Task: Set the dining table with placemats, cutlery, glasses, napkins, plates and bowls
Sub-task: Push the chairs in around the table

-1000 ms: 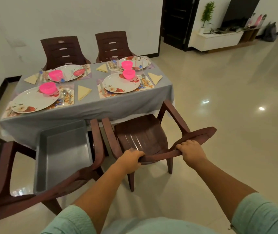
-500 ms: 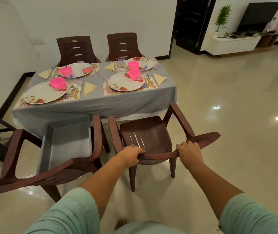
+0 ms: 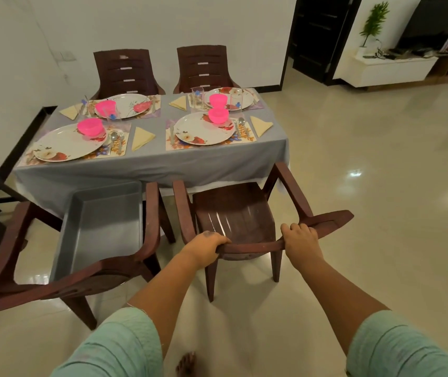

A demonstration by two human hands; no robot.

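Both my hands grip the top rail of a brown plastic chair that faces the dining table: my left hand at the rail's left end, my right hand further right. The grey-clothed table carries several floral placemats, each with a flowered plate, a pink bowl, cutlery, a folded yellow napkin and a clear glass.
A second brown chair on the left holds an empty grey tub. Two more chairs stand behind the table by the wall. Shiny open floor lies to the right, with a TV unit far back.
The chair in my hands has slid a little closer to the table, its seat nearing the cloth's edge. My view has risen and shifted slightly; both hands keep the same hold.
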